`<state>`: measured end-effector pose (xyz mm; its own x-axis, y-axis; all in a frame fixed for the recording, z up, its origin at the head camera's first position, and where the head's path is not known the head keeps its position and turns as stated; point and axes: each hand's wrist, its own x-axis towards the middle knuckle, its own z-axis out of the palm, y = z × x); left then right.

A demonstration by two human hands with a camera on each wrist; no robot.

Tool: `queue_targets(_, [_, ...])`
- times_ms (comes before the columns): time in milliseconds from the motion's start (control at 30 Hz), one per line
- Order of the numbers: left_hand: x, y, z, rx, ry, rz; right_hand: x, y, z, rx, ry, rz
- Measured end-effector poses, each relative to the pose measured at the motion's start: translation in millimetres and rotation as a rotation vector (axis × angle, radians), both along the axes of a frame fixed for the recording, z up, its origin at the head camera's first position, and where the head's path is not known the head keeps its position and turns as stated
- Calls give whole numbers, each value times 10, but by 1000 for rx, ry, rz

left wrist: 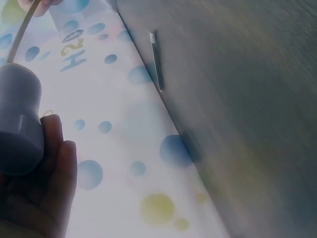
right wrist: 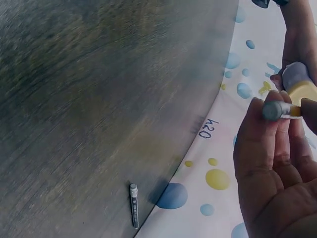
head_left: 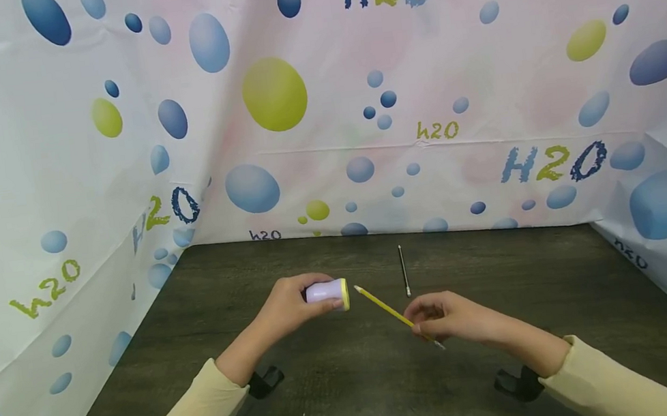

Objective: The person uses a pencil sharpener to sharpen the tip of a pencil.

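My left hand holds a small lavender cylinder with a yellow rim, which looks like a pencil sharpener, lying sideways above the table. Its yellow end faces right. A yellow pencil is pinched near its rear end between the thumb and fingers of my right hand. The pencil's point is aimed up and left at the sharpener's yellow end, with a small gap between them in the head view. The right wrist view shows the pencil's eraser end poking out from the fingertips.
A second, dark pencil with a whitish end lies on the dark wooden table, beyond my right hand. White sheeting printed with bubbles and H2O lettering stands around the table's back and sides. Both wrists wear black straps.
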<state>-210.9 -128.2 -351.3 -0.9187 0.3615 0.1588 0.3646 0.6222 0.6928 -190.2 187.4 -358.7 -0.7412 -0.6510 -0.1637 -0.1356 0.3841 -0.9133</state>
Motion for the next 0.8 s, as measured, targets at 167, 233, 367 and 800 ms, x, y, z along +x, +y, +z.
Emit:
queue_targets(167, [15,8,-1,-4,8,-23,-3,3,-20,33,58,8])
queue_targets(233, [23,12,-5,-4,8,-37,-4,5,-29,45,86,13])
queue_targets(367, [33,32,-20,-14,16,-65,6,8,-27,85,166,17])
queue_targets(800, [38,117,-59,-33,-3,-98,26,-32,16,268,505,-7])
